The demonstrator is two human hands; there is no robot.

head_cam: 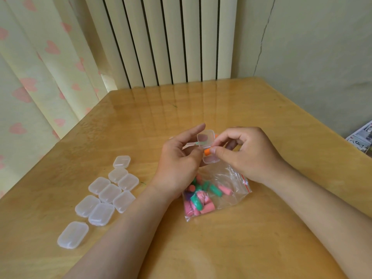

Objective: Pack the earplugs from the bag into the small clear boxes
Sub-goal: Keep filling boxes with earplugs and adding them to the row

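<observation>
The right hand (247,156) pinches an orange earplug (207,152) between thumb and forefinger, right at the mouth of the open box (209,160). The left hand (179,156) grips that box from the other side, thumb on the near face and fingers curled behind. The box is small, clear plastic with rounded corners, and its hinged lid (205,138) stands up on the far side. So little of the plug shows that I cannot tell which way its length runs. Both hands hang just above the bag (233,190), a crinkled clear zip pouch lying flat on the table (231,109). Its red-striped mouth faces right, and pink and green earplugs (198,200), stubby foam cylinders, are heaped at its left end pointing every way. Well to the left, nine closed boxes (109,193) sit in a loose cluster near the table's left edge. The glossy wooden top lies bare beyond the hands up to the radiator (161,41) and wall. A newspaper (361,138) shows past the right edge.
</observation>
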